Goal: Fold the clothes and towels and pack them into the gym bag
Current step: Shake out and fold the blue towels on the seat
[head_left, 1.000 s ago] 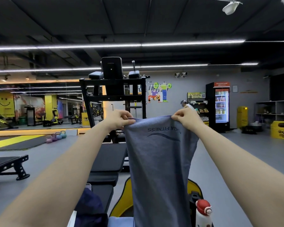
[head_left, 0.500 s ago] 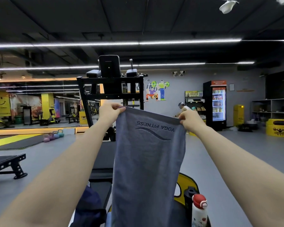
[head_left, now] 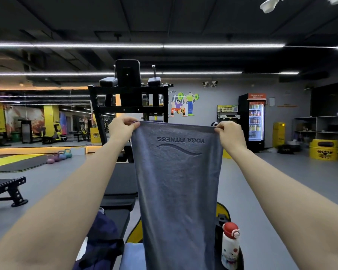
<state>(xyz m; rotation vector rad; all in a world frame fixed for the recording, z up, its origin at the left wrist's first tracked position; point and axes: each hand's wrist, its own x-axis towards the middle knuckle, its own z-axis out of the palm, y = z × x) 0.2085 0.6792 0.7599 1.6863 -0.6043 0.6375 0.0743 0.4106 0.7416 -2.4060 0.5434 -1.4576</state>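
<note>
The hands have drawn apart, stretching the towel flat at frame centre. Left hand and right hand pinch its top corners, likely squaring it for folding.

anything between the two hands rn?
Head view: only the grey towel's top edge, pulled taut from the left hand to the right hand. Each pinches a top corner; the towel hangs down below them.

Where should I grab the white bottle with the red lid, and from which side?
Grip the white bottle round its body, just under the red lid, probably coming from the right. It stands upright, so fingers can wrap round it, and the hanging grey towel is close on its left, while the right side looks open.
</note>
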